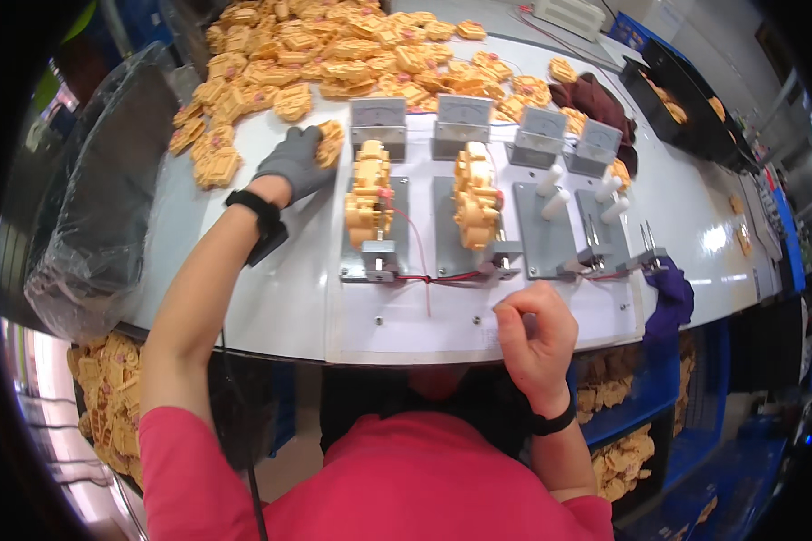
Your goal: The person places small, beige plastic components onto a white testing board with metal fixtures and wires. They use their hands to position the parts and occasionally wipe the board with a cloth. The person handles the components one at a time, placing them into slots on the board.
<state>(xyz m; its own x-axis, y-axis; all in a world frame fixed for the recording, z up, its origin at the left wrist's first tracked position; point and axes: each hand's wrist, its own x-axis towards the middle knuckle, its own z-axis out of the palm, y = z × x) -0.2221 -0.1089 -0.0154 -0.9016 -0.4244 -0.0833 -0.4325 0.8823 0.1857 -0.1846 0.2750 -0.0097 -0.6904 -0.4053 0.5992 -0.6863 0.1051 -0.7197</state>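
Just beyond the white fixture board [442, 329] on the table [271, 298], left hand [296, 162] in a grey glove, fingers closed around one orange plastic part [330, 144] at the near edge of the orange pile [334, 54]. Right hand [534, 338] bare, at the board's near edge, fingers curled shut, holding nothing visible. Standing on the board, two orange assemblies [370, 194] in clamps, four grey meters [379, 117] lined up behind them.

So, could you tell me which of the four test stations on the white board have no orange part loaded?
The two rightmost stations: their white pegs stand bare, while the two left ones each carry an orange part.
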